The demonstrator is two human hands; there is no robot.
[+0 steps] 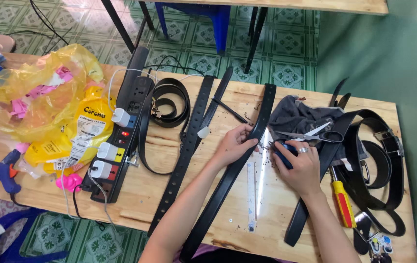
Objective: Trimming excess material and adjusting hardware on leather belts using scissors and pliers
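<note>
Both forearms reach forward; left hand (235, 143) pinches black belt (240, 160).

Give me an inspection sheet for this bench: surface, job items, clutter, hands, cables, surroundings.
Surface: bare wooden table, dark crumbs scattered near the hands.
Job's things: long black belt lies diagonally across the table; clear ruler beside it.
Clutter: more black belts at right, scissors on a grey cloth, red-and-yellow screwdriver, yellow plastic bags, blue glue gun.
Grippers: left hand pinches the belt's edge; right hand covers a small blue tool, grip partly hidden.
Cables: black power strip with white plugs, indicator lit; cords trail to the floor.
Surroundings: green patterned floor tiles, blue plastic chair, green wall.
</note>
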